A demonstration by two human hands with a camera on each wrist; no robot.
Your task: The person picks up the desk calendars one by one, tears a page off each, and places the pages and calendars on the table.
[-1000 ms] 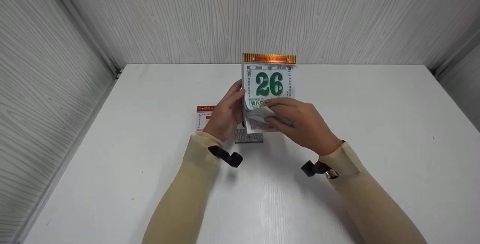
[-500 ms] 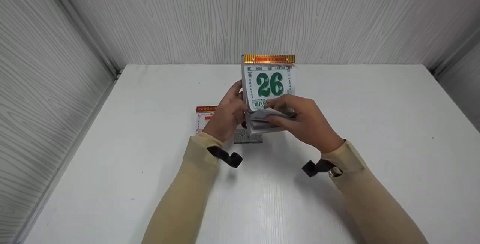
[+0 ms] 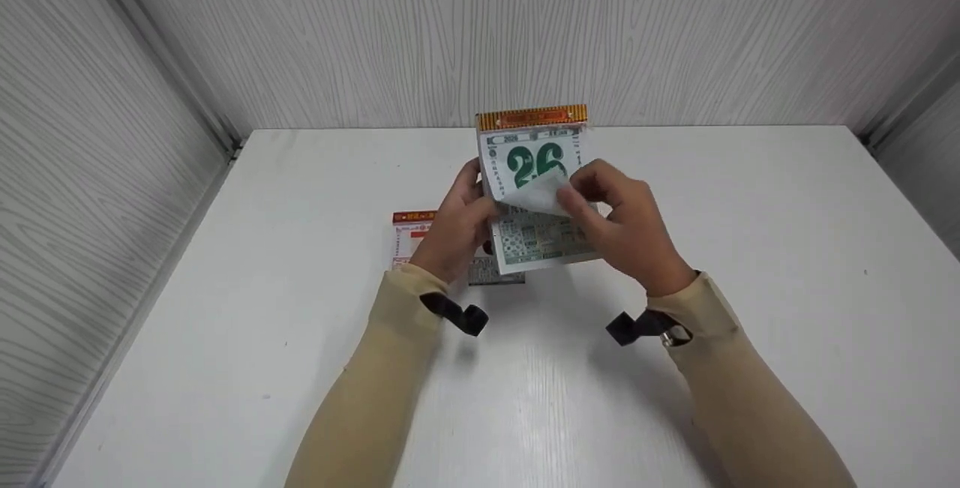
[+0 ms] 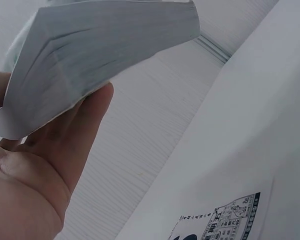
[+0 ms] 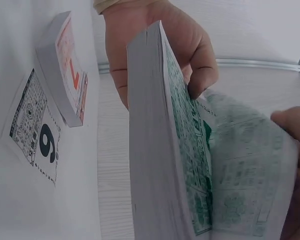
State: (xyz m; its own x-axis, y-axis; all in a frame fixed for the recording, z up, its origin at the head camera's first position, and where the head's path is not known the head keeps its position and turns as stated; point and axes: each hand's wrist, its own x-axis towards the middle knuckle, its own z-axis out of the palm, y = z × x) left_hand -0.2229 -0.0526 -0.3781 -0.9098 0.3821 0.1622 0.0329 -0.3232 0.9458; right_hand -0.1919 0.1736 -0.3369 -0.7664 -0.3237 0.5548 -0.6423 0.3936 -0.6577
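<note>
My left hand (image 3: 455,237) grips a thick tear-off calendar (image 3: 547,248) by its left edge, thumb in front and fingers behind. The pad is held up over the table, its orange-and-gold header strip at the top. A green 26 shows on the front page (image 3: 517,162). With thumb and forefinger my right hand (image 3: 626,222) pinches that page's lower right part and folds it upward, baring green print on the sheet beneath. From the right wrist view, the lifted page (image 5: 250,165) stands away from the pad (image 5: 152,140).
Below the held pad, a second calendar pad (image 5: 65,65) with a red header lies on the white table (image 3: 262,323). Beside it lies a loose sheet (image 5: 37,122) with a black numeral. Wood-grain panels (image 3: 450,38) rise at the back and sides.
My right hand has drawn the bottom of the page up and to the right, uncovering the sheet below. The calendar has tilted slightly while my left hand keeps its hold.
</note>
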